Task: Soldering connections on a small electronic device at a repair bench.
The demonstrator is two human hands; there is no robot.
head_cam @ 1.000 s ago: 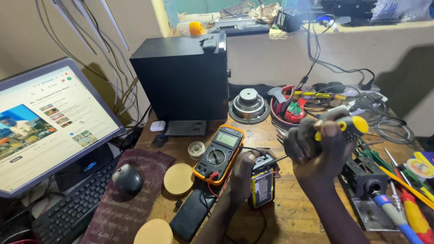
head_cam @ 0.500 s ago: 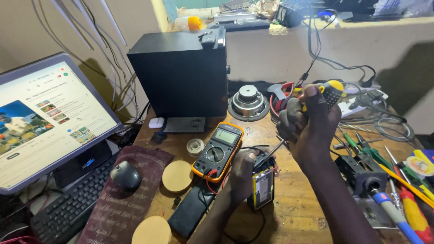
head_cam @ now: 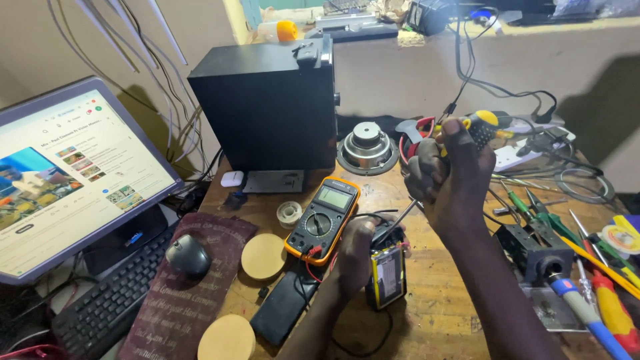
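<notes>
Screwdriver point(head_cam: 427, 193) tip lower, betw. hands, at small device point(head_cam: 388, 272).

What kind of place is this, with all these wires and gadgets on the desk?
Most likely a small electronics repair bench. A multimeter lies on the wooden table, a bare speaker driver sits by a black speaker box, and the right hand works a screwdriver into a small device steadied by the left hand.

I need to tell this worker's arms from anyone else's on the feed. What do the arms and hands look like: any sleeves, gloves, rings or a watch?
Both forearms are bare, with no sleeve in view. The left hand and the right hand wear no gloves, and no ring, watch or band shows on either. The upper arms lie outside the picture.
</notes>
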